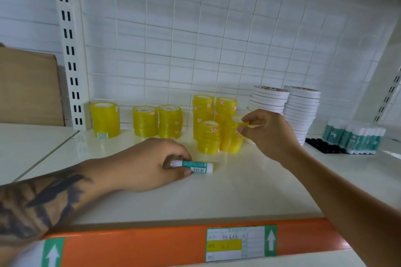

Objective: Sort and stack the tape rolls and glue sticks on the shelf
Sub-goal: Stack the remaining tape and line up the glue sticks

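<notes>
Here, sorting nearly done — right hand [268, 134] pinches a yellow tape roll [238, 120] onto its stack; left hand [152, 163] grips the stray glue stick [193, 166] — glue-stick row [353, 137] awaits.

Retail shop, stationery aisle: white gondola shelf [249, 191] w/ slotted upright [70, 50], wire-grid back panel [195, 39], orange price rail [152, 243] w/ price label [235, 244]; stock in multiples, e.g. yellow tape stacks [167, 121]

Bright even light, soft blur, edges bowed
</notes>
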{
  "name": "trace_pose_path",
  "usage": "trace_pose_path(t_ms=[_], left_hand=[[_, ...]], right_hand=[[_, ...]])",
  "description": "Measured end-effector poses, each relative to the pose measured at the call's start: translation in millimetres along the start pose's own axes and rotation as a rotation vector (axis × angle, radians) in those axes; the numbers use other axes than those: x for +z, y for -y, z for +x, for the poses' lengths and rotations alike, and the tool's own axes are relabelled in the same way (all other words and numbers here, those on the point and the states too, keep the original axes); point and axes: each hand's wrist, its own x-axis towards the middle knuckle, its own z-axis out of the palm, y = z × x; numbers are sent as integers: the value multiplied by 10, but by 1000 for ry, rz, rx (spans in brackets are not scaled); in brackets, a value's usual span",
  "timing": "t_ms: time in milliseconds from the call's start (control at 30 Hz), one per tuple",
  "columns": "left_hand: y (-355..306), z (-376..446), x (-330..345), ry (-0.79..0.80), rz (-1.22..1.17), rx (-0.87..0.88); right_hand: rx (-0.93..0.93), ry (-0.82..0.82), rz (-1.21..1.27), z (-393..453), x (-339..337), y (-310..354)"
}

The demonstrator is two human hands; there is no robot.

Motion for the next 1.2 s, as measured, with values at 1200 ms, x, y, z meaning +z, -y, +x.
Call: trace_pose_path(t_ms=[1200], left_hand=[[-908, 497, -176, -287, -659, 142]], right_hand=[[-161, -46, 420, -950, -464, 249]])
